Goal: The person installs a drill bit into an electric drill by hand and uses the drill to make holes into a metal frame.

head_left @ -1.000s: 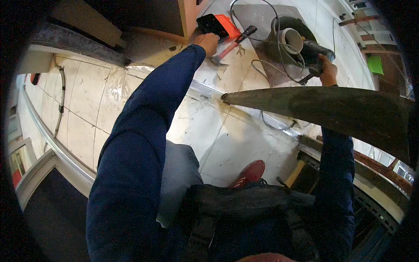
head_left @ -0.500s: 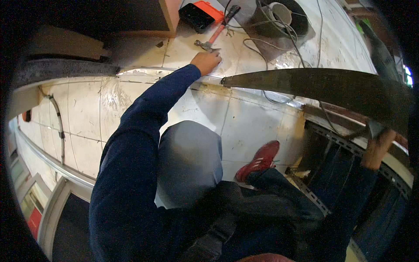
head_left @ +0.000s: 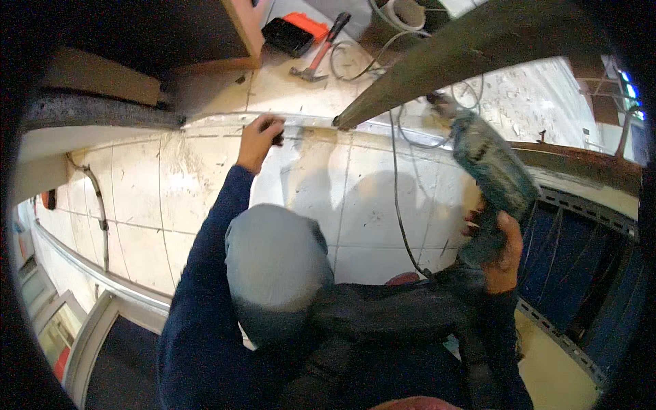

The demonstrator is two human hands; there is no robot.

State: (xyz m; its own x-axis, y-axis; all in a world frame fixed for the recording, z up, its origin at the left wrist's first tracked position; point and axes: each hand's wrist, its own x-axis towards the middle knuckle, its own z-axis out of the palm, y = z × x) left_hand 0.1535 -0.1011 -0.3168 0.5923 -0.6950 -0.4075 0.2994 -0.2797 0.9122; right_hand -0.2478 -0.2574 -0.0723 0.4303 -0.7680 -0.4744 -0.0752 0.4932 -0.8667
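Right hand (head_left: 503, 254): my fingers closed round the grip of the drill (head_left: 493, 160), which is up by the right edge of the floor (head_left: 195, 239), chuck pointing away from me. Cord (head_left: 396, 198) runs off the grip end. Left hand (head_left: 255, 145): fingers loosely curled near the metal strip (head_left: 301, 121); dark patch at the tips, cannot tell if they hold anything. Beyond the strip, near the cabinet (head_left: 244, 31) corner: hammer (head_left: 321, 55), orange-and-black case (head_left: 290, 37).
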